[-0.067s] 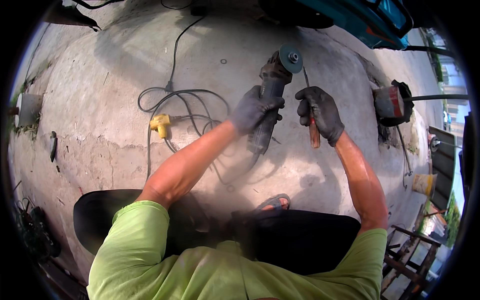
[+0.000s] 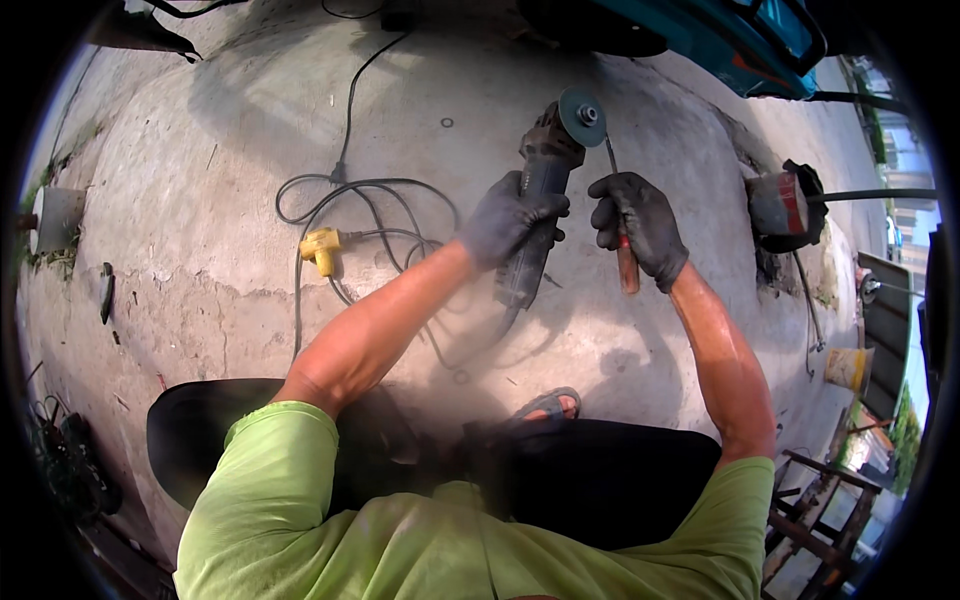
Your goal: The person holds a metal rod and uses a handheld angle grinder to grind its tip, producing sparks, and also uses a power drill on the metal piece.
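Observation:
My left hand (image 2: pixel 508 220), in a dark glove, is wrapped round the body of an angle grinder (image 2: pixel 546 172). Its greenish disc (image 2: pixel 574 108) faces up and to the right, with a metal nut at the centre. A dark cord trails from the grinder's lower end. In my gloved right hand (image 2: pixel 640 222) is a screwdriver (image 2: pixel 627 268) with a worn red and wooden-looking handle. The thin shaft points up beside the disc's right edge; whether its tip touches the disc I cannot tell.
A yellow plug connector (image 2: pixel 321 249) lies on the concrete among loops of black cable (image 2: pixel 350 187). A small ring (image 2: pixel 447 123) is farther off. At the far right is a teal machine (image 2: pixel 720 50). Buckets (image 2: pixel 779 205) and a rusty metal frame (image 2: pixel 825 520) stand to the right.
My right hand and the screwdriver have shifted very slightly. The left hand and the grinder stay in place.

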Demonstrator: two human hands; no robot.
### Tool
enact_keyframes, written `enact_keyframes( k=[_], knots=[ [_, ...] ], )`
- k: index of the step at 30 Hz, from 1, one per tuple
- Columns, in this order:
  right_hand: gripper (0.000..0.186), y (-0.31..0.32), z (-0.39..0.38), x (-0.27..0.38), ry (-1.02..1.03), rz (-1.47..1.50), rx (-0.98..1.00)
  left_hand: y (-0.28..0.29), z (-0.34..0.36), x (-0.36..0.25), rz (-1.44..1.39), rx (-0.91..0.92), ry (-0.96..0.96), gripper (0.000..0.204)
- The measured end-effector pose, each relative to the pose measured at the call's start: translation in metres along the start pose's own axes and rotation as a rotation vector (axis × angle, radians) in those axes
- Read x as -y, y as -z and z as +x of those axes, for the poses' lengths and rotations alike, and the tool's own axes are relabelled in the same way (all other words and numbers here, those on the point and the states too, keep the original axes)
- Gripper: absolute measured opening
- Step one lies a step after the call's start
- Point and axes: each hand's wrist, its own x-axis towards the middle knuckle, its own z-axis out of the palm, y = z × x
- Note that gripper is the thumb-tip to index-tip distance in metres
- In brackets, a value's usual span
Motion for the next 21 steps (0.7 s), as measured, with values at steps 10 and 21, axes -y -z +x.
enact_keyframes(
  k=[10, 21],
  knots=[
    [0.041, -0.003, 0.006, -0.005, 0.030, -0.085, -0.044, -0.002, -0.003, -0.003, 0.023, 0.029, 0.020, 0.062],
    [0.050, 0.002, 0.006, -0.015, -0.161, 0.395, 0.186, -0.003, -0.002, 0.002, -0.018, 0.046, 0.028, 0.066]
  ],
)
